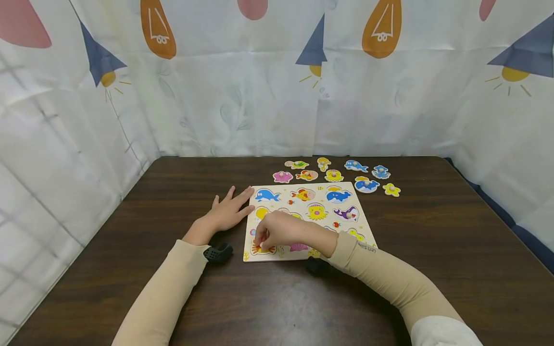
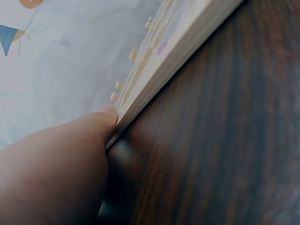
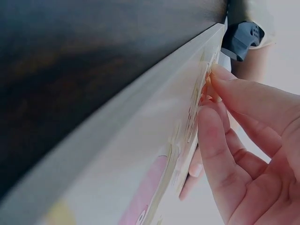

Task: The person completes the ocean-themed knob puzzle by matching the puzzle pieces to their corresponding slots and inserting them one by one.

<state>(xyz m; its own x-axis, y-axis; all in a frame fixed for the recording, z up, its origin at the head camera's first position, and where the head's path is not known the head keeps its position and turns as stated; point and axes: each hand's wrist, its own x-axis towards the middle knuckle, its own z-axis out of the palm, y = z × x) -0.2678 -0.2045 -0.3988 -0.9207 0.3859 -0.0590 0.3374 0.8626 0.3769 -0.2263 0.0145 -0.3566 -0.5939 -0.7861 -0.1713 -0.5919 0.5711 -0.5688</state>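
Observation:
A wooden peg puzzle board [image 1: 311,192] with sea-animal pictures lies on the table. At its near left corner my right hand [image 1: 279,229] pinches an orange-red puzzle piece [image 1: 263,250] between thumb and fingertips. The right wrist view shows the thumb and index finger meeting close over the board's surface, partly hiding the piece. My left hand [image 1: 227,211] has its fingers spread beside the board's left side, fingertips at the edge. In the left wrist view its thumb [image 2: 101,124] touches the board's side. A purple whale piece [image 1: 346,214] sits in the board's right part.
Behind the board lie several loose pieces, among them a green turtle [image 1: 298,165], a pink shell [image 1: 283,177], a blue whale [image 1: 366,186] and a yellow star [image 1: 391,190]. A patterned curtain [image 1: 277,105] hangs past the dark table's [image 1: 277,302] far edge.

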